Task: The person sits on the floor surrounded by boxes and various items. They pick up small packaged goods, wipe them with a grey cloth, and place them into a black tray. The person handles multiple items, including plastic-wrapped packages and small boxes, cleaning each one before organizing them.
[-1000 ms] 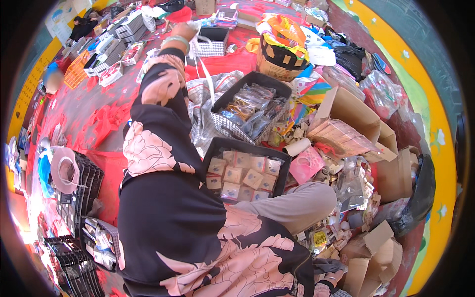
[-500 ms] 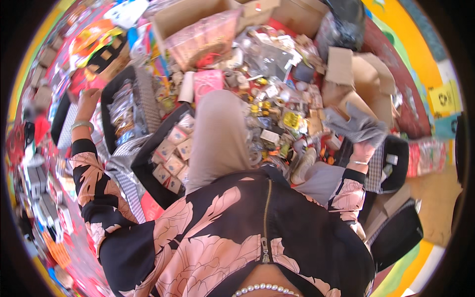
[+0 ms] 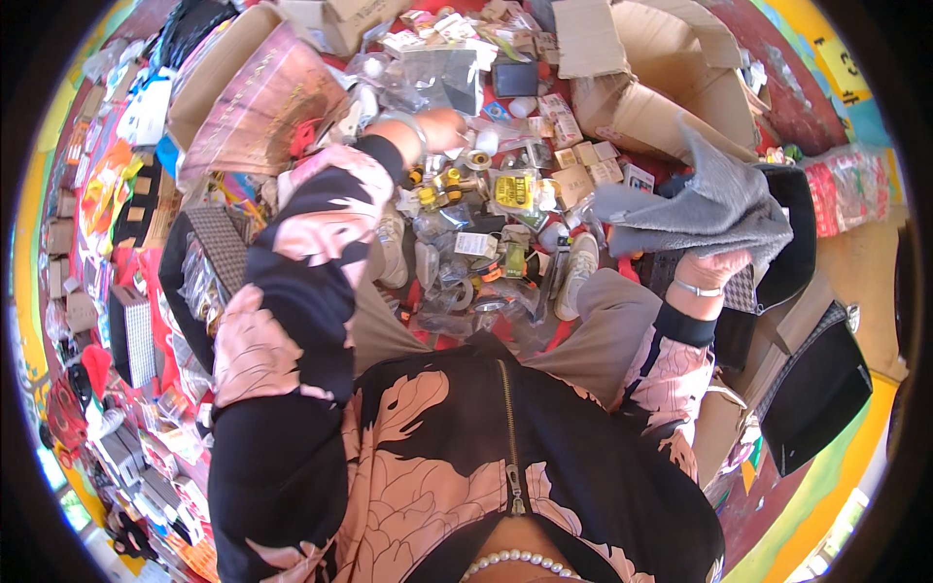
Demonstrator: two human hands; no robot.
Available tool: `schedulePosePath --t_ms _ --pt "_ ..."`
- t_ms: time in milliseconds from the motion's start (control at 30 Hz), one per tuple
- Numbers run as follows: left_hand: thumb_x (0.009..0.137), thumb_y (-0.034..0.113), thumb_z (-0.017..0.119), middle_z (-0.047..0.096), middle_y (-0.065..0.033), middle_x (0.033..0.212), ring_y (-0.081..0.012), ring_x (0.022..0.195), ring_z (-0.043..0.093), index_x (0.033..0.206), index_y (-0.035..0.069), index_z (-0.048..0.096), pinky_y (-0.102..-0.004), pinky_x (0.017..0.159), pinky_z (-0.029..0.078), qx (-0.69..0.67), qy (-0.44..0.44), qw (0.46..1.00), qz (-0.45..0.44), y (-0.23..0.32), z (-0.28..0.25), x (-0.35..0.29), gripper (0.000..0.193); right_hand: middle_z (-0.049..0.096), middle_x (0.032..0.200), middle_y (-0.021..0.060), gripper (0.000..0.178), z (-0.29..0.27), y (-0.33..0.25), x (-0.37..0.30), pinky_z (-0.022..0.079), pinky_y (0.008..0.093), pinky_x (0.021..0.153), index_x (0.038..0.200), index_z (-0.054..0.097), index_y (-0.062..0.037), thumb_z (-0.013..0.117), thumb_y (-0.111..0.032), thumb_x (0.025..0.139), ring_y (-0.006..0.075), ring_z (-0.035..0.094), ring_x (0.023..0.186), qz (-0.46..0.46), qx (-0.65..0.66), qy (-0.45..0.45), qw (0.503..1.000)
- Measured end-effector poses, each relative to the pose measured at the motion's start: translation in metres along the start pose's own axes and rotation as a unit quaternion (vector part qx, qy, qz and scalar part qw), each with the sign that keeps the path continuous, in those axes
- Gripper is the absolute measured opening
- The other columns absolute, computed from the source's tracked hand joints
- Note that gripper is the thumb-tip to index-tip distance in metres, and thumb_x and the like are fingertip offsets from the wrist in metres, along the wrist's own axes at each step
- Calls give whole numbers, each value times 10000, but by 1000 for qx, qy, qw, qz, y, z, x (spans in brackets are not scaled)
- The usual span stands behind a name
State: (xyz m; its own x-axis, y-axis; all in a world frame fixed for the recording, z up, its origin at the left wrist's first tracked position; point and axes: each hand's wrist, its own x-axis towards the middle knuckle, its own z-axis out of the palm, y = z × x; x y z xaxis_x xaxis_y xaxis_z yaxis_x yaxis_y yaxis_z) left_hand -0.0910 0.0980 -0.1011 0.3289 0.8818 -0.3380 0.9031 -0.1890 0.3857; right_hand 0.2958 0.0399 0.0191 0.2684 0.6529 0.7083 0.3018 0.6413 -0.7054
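My right hand (image 3: 712,269) grips a grey cloth (image 3: 695,209), which hangs loosely over the right side of the pile. My left hand (image 3: 442,128) is stretched out over the far middle of the pile, close to a small white round piece (image 3: 486,142). Its fingertips are blurred and partly turned away, so what they hold, if anything, does not show. Below it lie small yellow-and-black items (image 3: 444,185), a yellow packet (image 3: 514,190) and a white card box (image 3: 476,244). A dark flat rectangular thing (image 3: 516,79) rests farther back.
Open cardboard boxes stand at the back right (image 3: 671,73) and back left (image 3: 216,87). Black fabric bins (image 3: 194,282) are on my left, and a tilted black one (image 3: 814,394) lies on my right. My shoes (image 3: 580,277) stand among the small goods.
My left hand has swung from the far left across to the middle of the pile. My left knee has moved out of the centre. My right hand still holds the cloth.
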Motion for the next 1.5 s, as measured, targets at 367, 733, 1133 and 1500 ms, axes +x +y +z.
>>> schedulePosePath --t_ms 367,733,1133,1500 --pt "625 287 708 532 -201 1128 -323 1028 535 1064 0 530 -386 875 428 -89 -64 989 -96 39 202 152 554 475 1220 132 468 -73 24 -9 400 377 936 1235 385 -11 481 -299 878 240 492 1076 138 32 35 989" --pt "697 92 544 599 -146 911 -310 862 572 850 120 660 -392 749 457 -129 90 986 54 27 231 77 194 572 1105 82 396 -65 15 -1 454 458 827 1115 544 -94 443 -399 884 277 555 976 408 515 30 753" --pt "494 -37 596 523 -94 963 -313 940 514 880 99 644 -388 800 455 -75 520 816 243 123 55 12 412 606 995 87 315 -28 8 10 461 407 836 994 580 -83 468 -356 887 243 572 910 403 498 27 767" --pt "634 38 615 535 -129 1026 -320 958 533 951 -6 580 -397 811 468 -115 564 724 380 191 -20 -47 322 617 932 91 330 -32 5 15 474 395 795 956 587 -62 492 -366 871 245 584 845 401 526 47 749"
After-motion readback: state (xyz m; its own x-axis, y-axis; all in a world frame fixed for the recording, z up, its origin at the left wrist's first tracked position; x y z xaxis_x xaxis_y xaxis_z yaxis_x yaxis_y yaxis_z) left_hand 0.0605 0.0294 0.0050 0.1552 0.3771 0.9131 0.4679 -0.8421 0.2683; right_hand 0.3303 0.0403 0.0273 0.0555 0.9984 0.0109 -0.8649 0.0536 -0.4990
